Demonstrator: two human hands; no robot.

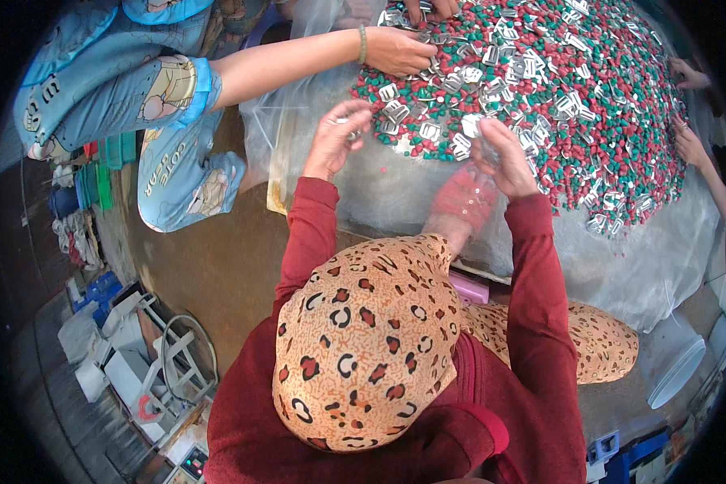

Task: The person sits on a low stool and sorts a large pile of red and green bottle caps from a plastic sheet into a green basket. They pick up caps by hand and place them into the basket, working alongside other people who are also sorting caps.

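My left hand (339, 139) is at the near left edge of the heap, fingers curled round a small silvery piece too covered to name. Thumb and fingers of my right hand (504, 157) close on a whitish metal clip (471, 125) over the near edge. The heap (621, 121) mixes small red and green pieces with many slotted silver clips, such as the loose clip (430, 131) between my hands. Below my right hand rests my foot (466, 198) in a pinkish covering.
Clear plastic sheeting (653, 278) lies under the heap. From the left reaches a co-worker's braceleted hand (399, 52); other people's hands (690, 145) are at the far and right edges. A pale bucket (676, 363) stands at right, white and blue equipment (141, 347) at lower left.
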